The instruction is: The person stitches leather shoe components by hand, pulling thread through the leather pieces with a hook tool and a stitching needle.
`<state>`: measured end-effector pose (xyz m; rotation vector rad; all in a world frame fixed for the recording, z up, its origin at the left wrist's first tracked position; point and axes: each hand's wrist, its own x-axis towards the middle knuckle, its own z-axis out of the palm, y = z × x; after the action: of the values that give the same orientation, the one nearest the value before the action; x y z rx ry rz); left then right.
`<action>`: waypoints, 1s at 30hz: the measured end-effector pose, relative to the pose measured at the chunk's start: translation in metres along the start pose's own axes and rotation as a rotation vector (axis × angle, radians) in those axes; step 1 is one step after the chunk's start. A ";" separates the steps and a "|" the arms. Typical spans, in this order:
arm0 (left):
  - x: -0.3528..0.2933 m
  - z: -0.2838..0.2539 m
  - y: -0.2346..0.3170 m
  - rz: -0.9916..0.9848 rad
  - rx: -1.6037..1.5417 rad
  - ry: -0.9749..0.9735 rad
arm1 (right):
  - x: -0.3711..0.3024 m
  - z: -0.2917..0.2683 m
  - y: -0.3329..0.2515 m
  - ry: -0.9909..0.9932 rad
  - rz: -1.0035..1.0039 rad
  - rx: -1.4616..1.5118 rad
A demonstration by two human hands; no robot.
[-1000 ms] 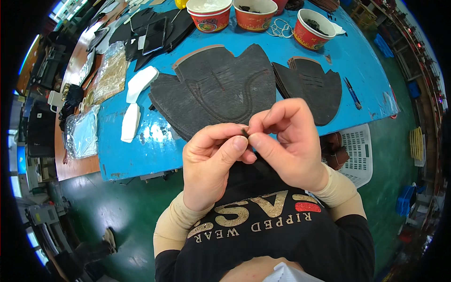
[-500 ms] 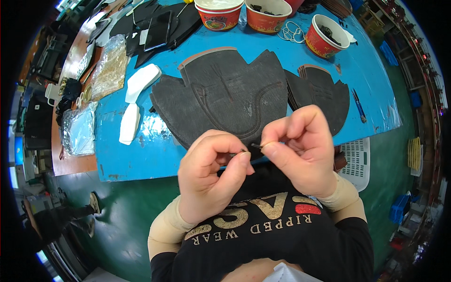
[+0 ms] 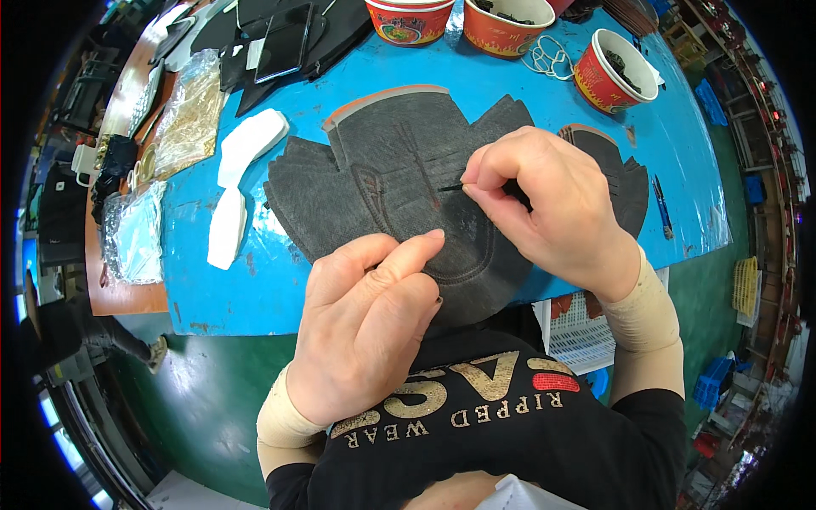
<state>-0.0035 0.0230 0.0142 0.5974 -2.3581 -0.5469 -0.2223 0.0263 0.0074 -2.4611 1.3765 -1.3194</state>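
A stack of dark grey, leather-like cut pieces (image 3: 393,119) with stitched curved lines lies in front of me, overhanging the table's near edge. My right hand (image 3: 557,204) is over its right half, thumb and forefinger pinching a thin dark strip (image 3: 450,188). The strip's free end points left, close to the top piece. At the stack's near part is my left hand (image 3: 365,319), one finger stretched across the surface and the others curled in. A tiny dark bit shows at those curled fingertips, too small to name.
Another stack of dark pieces (image 3: 625,200) and a blue-handled tool (image 3: 661,206) lie to the right. Red paper buckets (image 3: 614,72) with small black bits stand at the back. White pads (image 3: 228,223), a phone (image 3: 285,42) and plastic bags (image 3: 136,234) lie left. A white basket (image 3: 578,340) sits below.
My hands have come apart. The right has moved away from me over the stack with the strip; the left has lowered slightly, one finger now stretched out. The view has shifted a little.
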 end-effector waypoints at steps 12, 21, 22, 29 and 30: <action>0.005 0.005 -0.006 0.025 0.084 0.013 | 0.004 -0.010 0.002 -0.183 -0.069 -0.058; 0.023 0.016 -0.004 0.175 0.471 -0.061 | 0.000 -0.002 0.002 -0.099 -0.150 -0.171; 0.024 0.015 -0.002 0.184 0.518 -0.088 | -0.002 -0.002 0.004 -0.096 -0.147 -0.171; 0.025 0.018 -0.001 0.184 0.585 -0.106 | -0.016 -0.018 -0.001 0.002 -0.088 -0.312; 0.025 0.018 -0.001 0.188 0.584 -0.109 | -0.020 -0.012 -0.002 -0.007 -0.094 -0.297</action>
<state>-0.0327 0.0131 0.0124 0.5936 -2.6463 0.2135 -0.2346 0.0461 0.0028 -2.7453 1.5766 -1.1975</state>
